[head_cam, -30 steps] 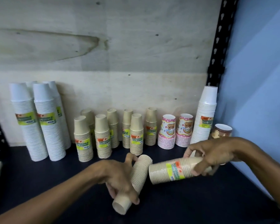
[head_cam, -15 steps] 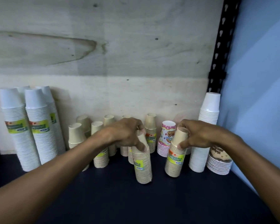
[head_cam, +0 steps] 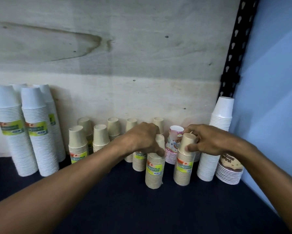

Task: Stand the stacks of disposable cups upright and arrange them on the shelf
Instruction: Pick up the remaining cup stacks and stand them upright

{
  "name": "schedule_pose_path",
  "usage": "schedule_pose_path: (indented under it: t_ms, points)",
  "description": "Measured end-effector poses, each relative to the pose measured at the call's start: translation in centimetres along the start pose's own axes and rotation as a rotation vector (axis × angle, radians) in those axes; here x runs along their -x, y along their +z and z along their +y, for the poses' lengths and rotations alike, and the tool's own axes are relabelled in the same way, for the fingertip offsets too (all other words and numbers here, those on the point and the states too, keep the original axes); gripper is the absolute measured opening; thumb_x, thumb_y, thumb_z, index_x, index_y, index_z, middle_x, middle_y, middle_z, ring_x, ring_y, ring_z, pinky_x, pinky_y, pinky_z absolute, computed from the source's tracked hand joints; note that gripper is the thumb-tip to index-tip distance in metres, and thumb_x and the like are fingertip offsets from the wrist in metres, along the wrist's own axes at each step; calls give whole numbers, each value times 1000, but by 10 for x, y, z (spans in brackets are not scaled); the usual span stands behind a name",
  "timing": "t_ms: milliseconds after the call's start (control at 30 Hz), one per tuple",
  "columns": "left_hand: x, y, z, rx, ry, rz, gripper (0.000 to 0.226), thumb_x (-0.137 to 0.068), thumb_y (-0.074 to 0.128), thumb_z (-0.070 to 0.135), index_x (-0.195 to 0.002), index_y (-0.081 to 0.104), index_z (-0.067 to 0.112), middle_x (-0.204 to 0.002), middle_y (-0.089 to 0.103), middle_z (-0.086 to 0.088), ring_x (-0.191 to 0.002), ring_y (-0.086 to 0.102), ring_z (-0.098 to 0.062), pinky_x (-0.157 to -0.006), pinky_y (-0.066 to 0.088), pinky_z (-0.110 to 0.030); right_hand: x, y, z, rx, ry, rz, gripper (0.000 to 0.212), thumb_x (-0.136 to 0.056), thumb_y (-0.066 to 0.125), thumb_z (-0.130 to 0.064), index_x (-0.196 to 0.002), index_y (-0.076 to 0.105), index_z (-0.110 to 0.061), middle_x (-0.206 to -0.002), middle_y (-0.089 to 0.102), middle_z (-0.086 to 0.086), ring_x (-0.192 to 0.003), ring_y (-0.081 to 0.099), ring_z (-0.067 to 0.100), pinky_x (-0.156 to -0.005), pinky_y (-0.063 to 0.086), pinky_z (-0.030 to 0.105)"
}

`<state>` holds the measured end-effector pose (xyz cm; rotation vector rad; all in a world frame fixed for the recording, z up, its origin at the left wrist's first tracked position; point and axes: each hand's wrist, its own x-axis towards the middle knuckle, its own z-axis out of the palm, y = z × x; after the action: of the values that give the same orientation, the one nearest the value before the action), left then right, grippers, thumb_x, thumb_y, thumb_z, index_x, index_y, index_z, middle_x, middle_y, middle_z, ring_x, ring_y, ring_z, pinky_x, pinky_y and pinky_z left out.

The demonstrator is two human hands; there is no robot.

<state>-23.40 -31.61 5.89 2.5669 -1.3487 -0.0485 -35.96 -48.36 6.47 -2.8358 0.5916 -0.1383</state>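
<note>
Head view: the left hand (head_cam: 144, 140) closes around the top of one beige cup stack (head_cam: 154, 169), the right hand (head_cam: 207, 141) pinches the top of a second beige stack (head_cam: 184, 166). Both stand upright on the dark shelf (head_cam: 142, 208), long axes vertical, directly below their hands and just in front of the back row. The printed pink stack (head_cam: 173, 147) stands behind and between them; the tall white stack (head_cam: 216, 141) crowds the second stack's right.
</note>
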Motion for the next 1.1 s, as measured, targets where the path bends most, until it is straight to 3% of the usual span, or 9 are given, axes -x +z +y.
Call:
schedule_pose_path:
  t_ms: [100, 267, 433, 633, 800, 1100]
  points:
    - [-1, 7, 2, 29, -27, 82, 61, -70, 78, 58, -111, 64, 14, -110, 68, -4, -99, 62, -21, -73, 48, -30, -1, -1, 1, -7, -10, -15, 58, -84, 75, -25, -135, 50, -27, -134, 57, 0, -108, 59, 19, -91, 49, 33]
    - [-5, 22, 9, 42, 2, 187, 66, -70, 78, 57, -116, 58, 15, -113, 67, -9, -105, 60, -27, -75, 44, -31, -1, 3, 1, -23, -24, 0, 63, -83, 75, -25, -140, 46, -31, -138, 55, -2, -111, 59, 18, -93, 48, 31]
    - [-3, 25, 12, 65, 65, 152, 63, -70, 81, 49, -118, 54, 18, -115, 67, -7, -104, 61, -26, -78, 48, -32, 1, 4, 5, -21, -41, 44, 60, -84, 75, -29, -138, 49, -32, -135, 58, -2, -102, 59, 15, -88, 48, 30]
    - [-8, 21, 6, 76, 96, 150, 73, -68, 83, 50, -130, 57, 21, -120, 69, -4, -107, 64, -24, -90, 52, -37, 1, 5, 6, 16, -36, 67, 62, -85, 73, -29, -141, 48, -31, -141, 54, -2, -116, 56, 18, -94, 46, 31]
    - [-9, 23, 1, 120, 92, 133, 72, -70, 82, 48, -132, 57, 23, -121, 69, -2, -108, 64, -21, -92, 53, -37, 3, 5, 6, 21, -39, 83, 60, -84, 73, -30, -139, 50, -33, -141, 55, -2, -118, 57, 20, -98, 47, 35]
    - [-6, 28, 1, 105, 104, 145, 81, -74, 80, 48, -142, 45, 20, -131, 64, -4, -116, 61, -23, -96, 51, -36, 2, 10, 6, 56, -58, 89, 63, -87, 70, -31, -144, 44, -29, -143, 51, 1, -120, 53, 20, -91, 42, 27]
